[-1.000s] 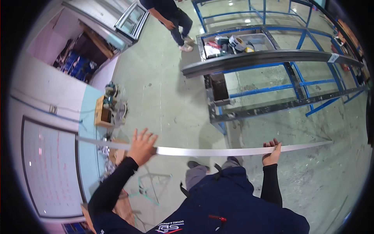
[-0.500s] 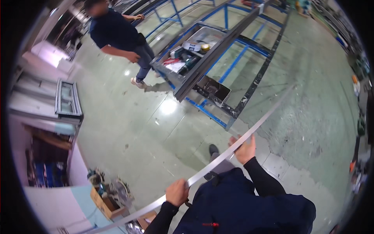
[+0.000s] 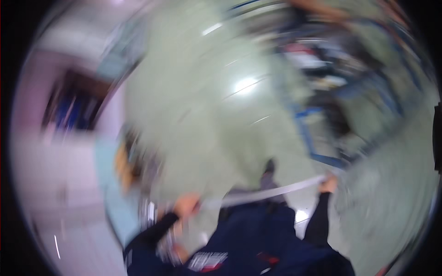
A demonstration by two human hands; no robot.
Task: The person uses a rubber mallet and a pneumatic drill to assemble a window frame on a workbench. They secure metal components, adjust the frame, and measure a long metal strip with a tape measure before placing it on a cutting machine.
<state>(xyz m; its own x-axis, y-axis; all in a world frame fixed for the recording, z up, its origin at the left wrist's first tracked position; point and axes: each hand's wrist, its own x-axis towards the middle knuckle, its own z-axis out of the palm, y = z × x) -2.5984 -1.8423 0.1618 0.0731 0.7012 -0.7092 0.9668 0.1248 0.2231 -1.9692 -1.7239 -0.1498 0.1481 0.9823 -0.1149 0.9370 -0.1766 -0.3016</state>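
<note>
A long, narrow, pale strip (image 3: 262, 197), metal-looking, crosses in front of my waist and rises slightly to the right. My left hand (image 3: 186, 205) is closed around it on the left, though motion smears the fingers. At the other side my right hand (image 3: 328, 183) grips the strip with its fingers curled. The strip blurs away beyond each hand, so I cannot make out its ends.
A blue metal frame (image 3: 306, 138) with tools and other items on it stands at the right. Another person's arm (image 3: 317, 8) reaches over its far side. A wooden box (image 3: 122, 168) with blurred equipment sits at the left, by a pale wall with a dark recess (image 3: 76, 103).
My view has swung left, so the frame appears farther right. My right hand, earlier open against the strip, is now closed on it. My hands are farther apart and the strip lies flatter.
</note>
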